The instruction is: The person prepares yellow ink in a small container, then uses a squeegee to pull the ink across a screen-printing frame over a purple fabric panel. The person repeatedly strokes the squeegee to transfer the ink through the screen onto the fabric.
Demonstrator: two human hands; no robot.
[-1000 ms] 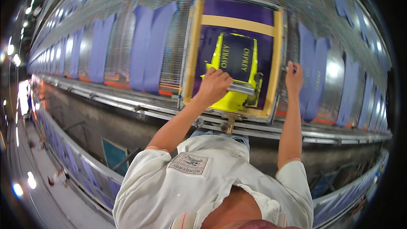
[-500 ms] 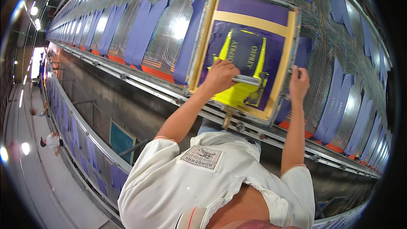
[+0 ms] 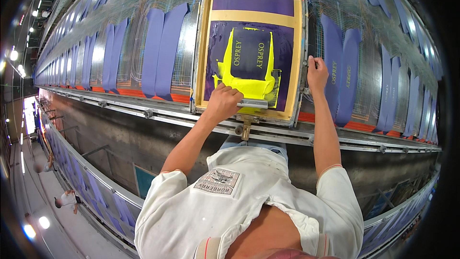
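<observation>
My left hand (image 3: pixel 224 100) is closed round a metal-handled squeegee (image 3: pixel 254 103) at the near end of a screen printing frame (image 3: pixel 204 43). Inside the frame, a dark purple screen is bordered with tan tape, and bright yellow ink (image 3: pixel 251 86) is banked below and beside a dark lettered stencil area (image 3: pixel 250 52). My right hand (image 3: pixel 317 74) is closed at the frame's right side, on what looks like a fitting there; the fingertips partly hide it. Just right of that hand lie lavender cut pieces (image 3: pixel 350 76) with small printed lettering.
More lavender pieces (image 3: pixel 163 52) lie in rows along the long metal table, which has a rail (image 3: pixel 124 106) at its front edge. Behind me runs a second row of pieces (image 3: pixel 103 187). Two other people (image 3: pixel 67 201) are in the far-left aisle.
My left hand has drawn the squeegee toward the frame's near end, leaving more yellow ink across the lower screen. The view has swung and back; the frame sits further left in it.
</observation>
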